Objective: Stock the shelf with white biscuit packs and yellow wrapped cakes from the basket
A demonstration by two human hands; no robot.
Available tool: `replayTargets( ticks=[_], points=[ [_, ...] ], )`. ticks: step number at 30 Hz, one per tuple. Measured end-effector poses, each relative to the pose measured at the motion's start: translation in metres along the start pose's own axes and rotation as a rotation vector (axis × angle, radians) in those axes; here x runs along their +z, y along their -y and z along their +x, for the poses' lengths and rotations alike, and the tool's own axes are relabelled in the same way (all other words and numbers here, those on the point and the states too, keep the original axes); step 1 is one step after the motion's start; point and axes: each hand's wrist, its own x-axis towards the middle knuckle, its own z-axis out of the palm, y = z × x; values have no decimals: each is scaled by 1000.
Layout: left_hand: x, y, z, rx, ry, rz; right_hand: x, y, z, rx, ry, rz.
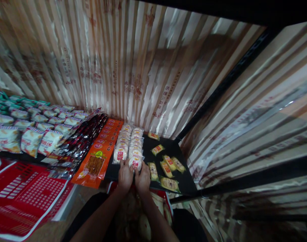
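Both my hands rest side by side at the front edge of a black shelf. My left hand and my right hand have their fingers closed on the nearest white snack packet with a red label. That packet is the front one of two rows of like packets running back toward the wall. Several loose yellow snack packets lie scattered to the right of my right hand.
Orange packets lie in a row to the left, then dark shiny ones and white-and-red bags. A red basket is at lower left. Striped sheeting backs the shelf. A bag of packets sits below my arms.
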Motion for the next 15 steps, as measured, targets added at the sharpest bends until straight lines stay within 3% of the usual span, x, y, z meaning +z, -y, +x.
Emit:
replayTargets(
  ticks=[15],
  points=[
    [9,-3,10,-10,-46,31,2,9,7,49,-21,-92]
  ],
)
